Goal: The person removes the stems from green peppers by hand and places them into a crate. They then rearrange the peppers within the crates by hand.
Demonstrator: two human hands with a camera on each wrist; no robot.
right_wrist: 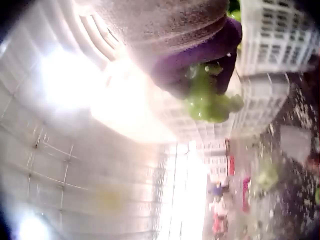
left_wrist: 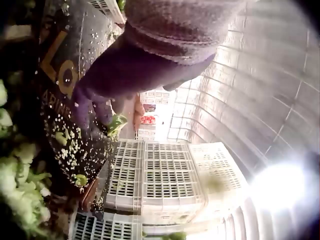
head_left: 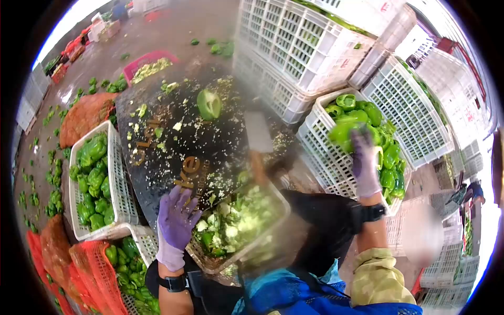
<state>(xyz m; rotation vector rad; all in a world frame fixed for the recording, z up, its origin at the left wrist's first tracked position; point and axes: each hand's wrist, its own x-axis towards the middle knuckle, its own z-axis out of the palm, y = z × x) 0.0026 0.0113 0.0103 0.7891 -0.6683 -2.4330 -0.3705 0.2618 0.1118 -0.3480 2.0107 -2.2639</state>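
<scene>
My left hand (head_left: 176,223) in a purple glove lies with fingers spread on the dark cutting board (head_left: 157,157), beside a crate of chopped pepper scraps (head_left: 236,220). The left wrist view shows its fingers (left_wrist: 87,107) flat on the seed-strewn board (left_wrist: 60,75). My right hand (head_left: 362,157), also gloved purple, is over the white crate of green peppers (head_left: 320,152) and grips a green pepper (right_wrist: 207,100), clear in the right wrist view, blurred in the head view (head_left: 344,131). A halved pepper (head_left: 209,104) lies on the board's far side, and a cleaver (head_left: 258,134) rests near the board's right edge.
A white crate of green peppers (head_left: 94,178) stands left of the board, with another (head_left: 126,257) and orange mesh sacks (head_left: 68,262) below it. Stacked white crates (head_left: 299,42) rise behind. Loose peppers litter the wet floor (head_left: 37,173). A pink tub (head_left: 149,63) sits farther back.
</scene>
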